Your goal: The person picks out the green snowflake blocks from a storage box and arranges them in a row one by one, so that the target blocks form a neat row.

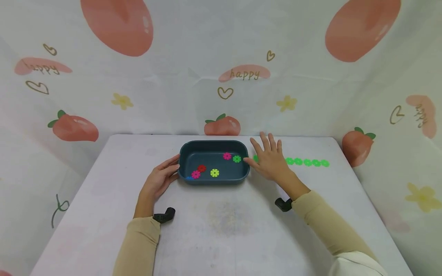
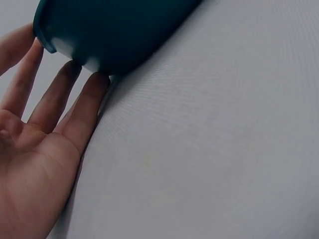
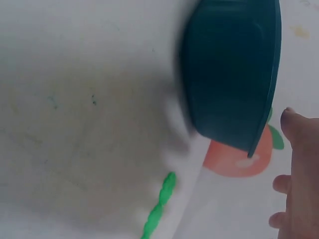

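A dark teal plastic basin [image 1: 214,182] sits near the table's back edge, with several small notched discs inside, among them a yellow disc [image 1: 215,173], a red disc [image 1: 202,168] and a green disc [image 1: 236,158]. My left hand [image 1: 160,178] is at the basin's left end; in the left wrist view its fingertips touch the basin's outer wall [image 2: 114,35]. At the other end my right hand [image 1: 269,161] is spread with nothing in it. Its thumb is close to the basin's right rim; in the right wrist view a gap shows between them.
A row of bright green discs [image 1: 307,162] lies on the white table [image 1: 221,237] to the right, partly hidden behind my right hand. Behind the table hangs a white cloth [image 1: 179,96] printed with peaches. Black wrist devices [image 1: 165,216] sit on both forearms.
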Tool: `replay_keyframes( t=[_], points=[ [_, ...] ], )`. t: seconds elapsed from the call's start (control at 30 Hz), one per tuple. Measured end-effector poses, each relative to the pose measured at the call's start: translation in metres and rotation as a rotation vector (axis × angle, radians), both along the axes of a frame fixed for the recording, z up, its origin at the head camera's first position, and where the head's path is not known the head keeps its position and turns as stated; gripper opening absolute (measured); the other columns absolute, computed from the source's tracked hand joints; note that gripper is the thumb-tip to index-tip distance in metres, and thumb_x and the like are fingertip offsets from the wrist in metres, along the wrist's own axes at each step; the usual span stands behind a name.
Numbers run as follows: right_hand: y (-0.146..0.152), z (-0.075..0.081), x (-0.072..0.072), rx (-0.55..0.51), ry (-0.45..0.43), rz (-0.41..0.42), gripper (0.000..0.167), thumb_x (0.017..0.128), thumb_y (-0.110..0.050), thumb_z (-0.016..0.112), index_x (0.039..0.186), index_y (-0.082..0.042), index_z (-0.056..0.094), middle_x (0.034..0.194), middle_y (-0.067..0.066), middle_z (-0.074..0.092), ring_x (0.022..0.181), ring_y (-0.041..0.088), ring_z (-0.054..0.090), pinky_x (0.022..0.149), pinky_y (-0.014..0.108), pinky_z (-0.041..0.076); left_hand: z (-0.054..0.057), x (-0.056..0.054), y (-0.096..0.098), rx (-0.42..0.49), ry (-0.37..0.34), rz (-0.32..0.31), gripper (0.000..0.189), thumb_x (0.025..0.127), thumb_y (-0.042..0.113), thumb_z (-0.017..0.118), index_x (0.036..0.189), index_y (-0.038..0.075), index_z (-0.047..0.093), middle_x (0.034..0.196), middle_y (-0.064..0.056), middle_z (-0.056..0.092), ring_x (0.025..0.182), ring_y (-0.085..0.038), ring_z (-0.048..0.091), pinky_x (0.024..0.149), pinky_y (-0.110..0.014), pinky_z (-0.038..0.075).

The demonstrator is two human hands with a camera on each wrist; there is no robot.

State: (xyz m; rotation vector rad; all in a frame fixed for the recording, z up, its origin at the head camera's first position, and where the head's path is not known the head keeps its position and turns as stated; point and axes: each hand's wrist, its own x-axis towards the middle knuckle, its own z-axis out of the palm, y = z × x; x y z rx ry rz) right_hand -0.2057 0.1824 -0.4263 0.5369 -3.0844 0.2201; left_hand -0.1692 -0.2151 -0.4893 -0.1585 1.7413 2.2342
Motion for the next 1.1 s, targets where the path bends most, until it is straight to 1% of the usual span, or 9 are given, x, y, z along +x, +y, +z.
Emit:
replay_keyframes(
  t=[0.23, 0.5, 0.7, 0.93, 1.1],
  points=[
    [-0.014, 0.001, -0.001, 0.036, 0.022, 0.033, 0.081, 0.101, -0.063, 0.047, 0.164, -0.019, 0.022, 0.172, 0.019, 0.007, 0.158, 0.046, 0.002, 0.124, 0.072, 0.006, -0.001, -0.002, 0.001, -0.009, -0.001, 0.002, 0.062, 0.102, 0.021, 0.064, 0.158, 0.015, 0.039, 0.167, -0.008, 0.032, 0.136, -0.010, 0.049, 0.099, -0.017, 0.052],
    [-0.035, -0.001, 0.000, 0.057, 0.048, 0.077, 0.081, 0.100, -0.066, 0.045, 0.163, -0.021, 0.023, 0.172, 0.017, 0.009, 0.159, 0.044, 0.005, 0.125, 0.070, 0.008, 0.000, -0.002, 0.000, -0.023, 0.003, -0.004, 0.062, 0.102, 0.024, 0.063, 0.158, 0.015, 0.039, 0.168, -0.008, 0.031, 0.137, -0.012, 0.048, 0.099, -0.016, 0.052],
    [-0.050, -0.002, 0.003, 0.064, 0.073, 0.102, 0.081, 0.099, -0.067, 0.046, 0.163, -0.022, 0.025, 0.171, 0.017, 0.012, 0.159, 0.044, 0.008, 0.125, 0.069, 0.012, -0.002, -0.002, 0.000, -0.020, 0.000, -0.005, 0.061, 0.102, 0.024, 0.063, 0.158, 0.016, 0.039, 0.168, -0.008, 0.031, 0.139, -0.013, 0.047, 0.099, -0.016, 0.052],
    [-0.066, -0.006, 0.002, 0.076, 0.078, 0.129, 0.080, 0.100, -0.069, 0.043, 0.164, -0.024, 0.023, 0.172, 0.014, 0.008, 0.159, 0.042, 0.009, 0.126, 0.066, 0.014, -0.002, -0.001, -0.001, -0.013, -0.004, -0.005, 0.061, 0.103, 0.023, 0.062, 0.158, 0.015, 0.039, 0.168, -0.007, 0.030, 0.140, -0.014, 0.045, 0.099, -0.016, 0.052],
    [-0.074, -0.009, 0.005, 0.062, 0.126, 0.164, 0.078, 0.100, -0.064, 0.048, 0.162, -0.021, 0.028, 0.171, 0.017, 0.015, 0.157, 0.044, 0.016, 0.125, 0.066, 0.020, -0.001, 0.000, -0.001, -0.006, -0.005, -0.003, 0.062, 0.102, 0.022, 0.063, 0.158, 0.015, 0.039, 0.168, -0.008, 0.030, 0.139, -0.014, 0.046, 0.098, -0.016, 0.052]
  ],
)
